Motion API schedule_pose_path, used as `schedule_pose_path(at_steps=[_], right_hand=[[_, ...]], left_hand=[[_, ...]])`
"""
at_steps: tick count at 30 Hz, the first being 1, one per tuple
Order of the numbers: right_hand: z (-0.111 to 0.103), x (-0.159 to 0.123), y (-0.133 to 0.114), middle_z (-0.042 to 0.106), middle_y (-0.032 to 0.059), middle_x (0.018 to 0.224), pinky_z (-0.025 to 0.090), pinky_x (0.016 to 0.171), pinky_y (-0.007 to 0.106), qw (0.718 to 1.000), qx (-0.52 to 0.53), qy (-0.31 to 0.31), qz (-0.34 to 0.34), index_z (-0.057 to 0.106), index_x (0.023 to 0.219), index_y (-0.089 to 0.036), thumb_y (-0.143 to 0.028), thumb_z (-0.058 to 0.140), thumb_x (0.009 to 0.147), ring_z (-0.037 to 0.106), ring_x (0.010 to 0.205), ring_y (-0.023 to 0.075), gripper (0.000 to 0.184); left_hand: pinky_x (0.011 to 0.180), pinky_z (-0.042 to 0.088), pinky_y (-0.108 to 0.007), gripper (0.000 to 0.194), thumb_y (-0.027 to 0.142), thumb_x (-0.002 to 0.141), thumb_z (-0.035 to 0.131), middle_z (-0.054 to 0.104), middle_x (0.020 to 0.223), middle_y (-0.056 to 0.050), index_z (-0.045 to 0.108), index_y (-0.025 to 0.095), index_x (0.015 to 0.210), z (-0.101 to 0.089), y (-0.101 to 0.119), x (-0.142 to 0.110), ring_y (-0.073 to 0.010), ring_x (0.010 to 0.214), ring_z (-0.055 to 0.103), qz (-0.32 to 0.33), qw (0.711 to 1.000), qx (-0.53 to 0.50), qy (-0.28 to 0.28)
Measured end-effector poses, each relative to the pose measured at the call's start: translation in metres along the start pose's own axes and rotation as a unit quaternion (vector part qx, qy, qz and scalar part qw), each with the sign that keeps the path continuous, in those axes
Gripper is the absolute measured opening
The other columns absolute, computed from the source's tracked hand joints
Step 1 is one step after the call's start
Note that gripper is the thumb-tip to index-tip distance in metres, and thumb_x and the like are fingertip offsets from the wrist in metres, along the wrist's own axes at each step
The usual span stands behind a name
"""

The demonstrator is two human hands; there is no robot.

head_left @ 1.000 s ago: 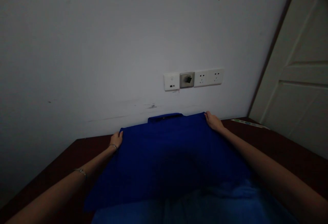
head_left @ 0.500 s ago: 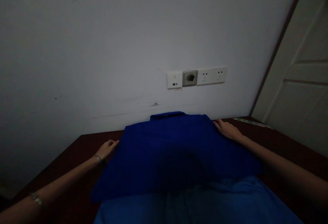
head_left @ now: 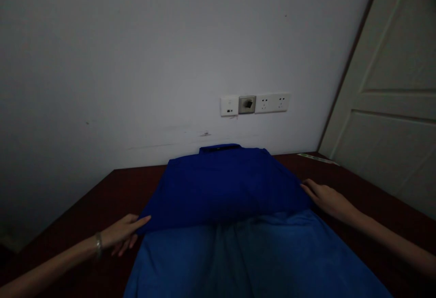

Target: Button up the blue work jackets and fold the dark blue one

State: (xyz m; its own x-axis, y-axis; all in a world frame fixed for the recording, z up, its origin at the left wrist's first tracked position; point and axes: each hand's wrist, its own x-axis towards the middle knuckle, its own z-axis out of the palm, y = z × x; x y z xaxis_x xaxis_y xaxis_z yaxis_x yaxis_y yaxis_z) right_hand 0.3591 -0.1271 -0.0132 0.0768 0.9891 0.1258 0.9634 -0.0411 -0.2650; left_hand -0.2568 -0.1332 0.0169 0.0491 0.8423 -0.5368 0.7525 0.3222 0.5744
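A dark blue collared shirt (head_left: 218, 180) lies spread out in front of me, its collar against the wall and no buttons showing on the upper side. My left hand (head_left: 127, 233) pinches the shirt's lower left corner between thumb and forefinger, the other fingers loosely curled below. On the opposite side, my right hand (head_left: 329, 199) has its fingertips closed on the right edge, about halfway down. Lighter blue cloth (head_left: 265, 252) fills the bottom of the view; whether it belongs to another garment or to my own clothing, I cannot tell.
The dark red tabletop (head_left: 119, 189) runs up to a pale wall. Sockets and wall plates (head_left: 255, 104) are set just above the shirt. A printed strip (head_left: 316, 158) lies at the back right, beside a white panelled door (head_left: 391, 107).
Both hands have left the shirt's upper corners and moved down along its sides towards me, the left one lower. The shirt's lower edge has drawn outward at the left hand.
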Motion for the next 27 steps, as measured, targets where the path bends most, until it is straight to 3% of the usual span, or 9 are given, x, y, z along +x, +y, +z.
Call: schedule_pose_path(at_steps=[6,12,21,24,27], right_hand=[[0.001,-0.013,-0.009,0.062,0.0112,0.099,0.045,0.067,0.031,0.996,-0.068,0.041,-0.029,0.054,0.099,-0.020,-0.040,0.030,0.088,0.062,0.084,0.0234,0.033],[0.000,-0.014,0.011,0.062,0.0106,0.096,0.044,0.064,0.030,0.998,-0.045,0.035,-0.037,0.053,0.095,-0.020,-0.033,0.028,0.088,0.062,0.081,0.0221,0.028],[0.003,-0.025,0.021,0.064,0.0074,0.087,0.040,0.054,0.028,0.998,-0.053,-0.018,-0.004,0.052,0.091,-0.023,-0.040,0.031,0.086,0.062,0.078,0.0240,0.028],[-0.008,-0.014,0.017,0.062,0.0087,0.094,0.042,0.058,0.030,0.996,-0.080,0.001,-0.027,0.055,0.090,-0.022,-0.042,0.036,0.083,0.061,0.082,0.0244,0.029],[-0.030,0.011,0.005,0.061,0.0104,0.099,0.042,0.063,0.031,0.993,-0.095,0.048,-0.051,0.057,0.091,-0.020,-0.043,0.037,0.083,0.060,0.084,0.0246,0.033]], left_hand=[[0.028,0.032,-0.022,0.063,0.080,0.053,0.041,0.050,0.043,0.002,0.045,0.019,0.069,0.007,0.010,-0.013,-0.0159,0.033,0.052,0.018,0.999,-0.042,0.013],[0.029,0.032,-0.022,0.060,0.079,0.051,0.044,0.047,0.039,0.002,0.042,0.020,0.063,-0.001,0.010,-0.026,-0.0162,0.034,0.051,0.047,0.998,-0.018,0.039],[0.028,0.031,-0.020,0.058,0.075,0.052,0.051,0.055,0.042,-0.004,0.048,0.018,0.055,-0.002,-0.004,-0.021,-0.0190,0.036,0.055,0.036,0.997,0.031,-0.059],[0.028,0.033,-0.021,0.057,0.073,0.053,0.054,0.059,0.047,-0.009,0.051,0.016,0.054,-0.014,0.005,-0.019,-0.0203,0.035,0.055,0.000,0.995,0.060,-0.086],[0.026,0.030,-0.021,0.057,0.072,0.058,0.050,0.058,0.045,-0.011,0.048,0.016,0.049,-0.038,0.026,-0.011,-0.0203,0.033,0.054,-0.011,0.995,0.093,-0.033]])
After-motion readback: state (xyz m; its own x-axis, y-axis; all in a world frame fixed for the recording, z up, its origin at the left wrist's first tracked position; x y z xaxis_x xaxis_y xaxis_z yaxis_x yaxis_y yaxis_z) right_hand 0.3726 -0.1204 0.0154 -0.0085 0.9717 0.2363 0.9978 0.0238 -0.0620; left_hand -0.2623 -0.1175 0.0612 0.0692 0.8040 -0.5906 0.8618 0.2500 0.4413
